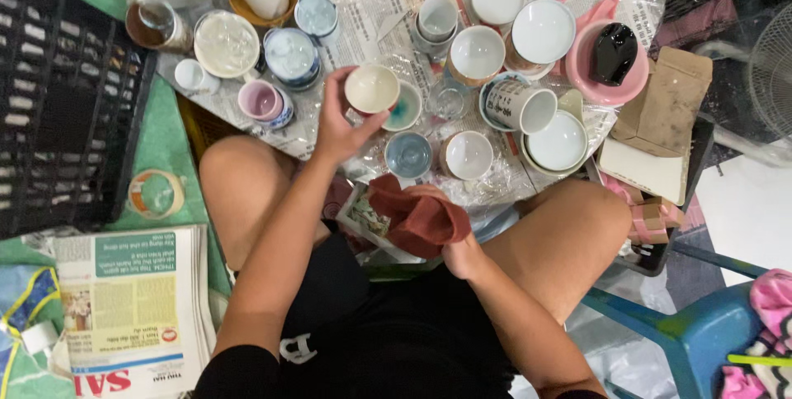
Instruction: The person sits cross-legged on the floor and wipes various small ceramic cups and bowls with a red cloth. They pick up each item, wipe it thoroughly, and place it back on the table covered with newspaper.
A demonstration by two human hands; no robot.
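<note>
Left hand grasps a cream cup above crowded cups, a teal cup touching at 4 o'clock. Right hand is clenched on a red cloth.

black shorts, perhaps a white mark; bare arms.

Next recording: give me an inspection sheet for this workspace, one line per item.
Surface: newspaper under clear plastic sheet, on a green mat.
Job's things: small cream cup held up; reddish-brown cloth over the lap.
Clutter: many cups and bowls, among them a pink cup, a pale blue cup, a pink bowl holding a black object; tape roll; stack of newspapers.
Grippers: left hand grips the cream cup; right hand grips the cloth.
Cables: nothing seen.
Surroundings: black crate, blue chair, cardboard pieces.
</note>
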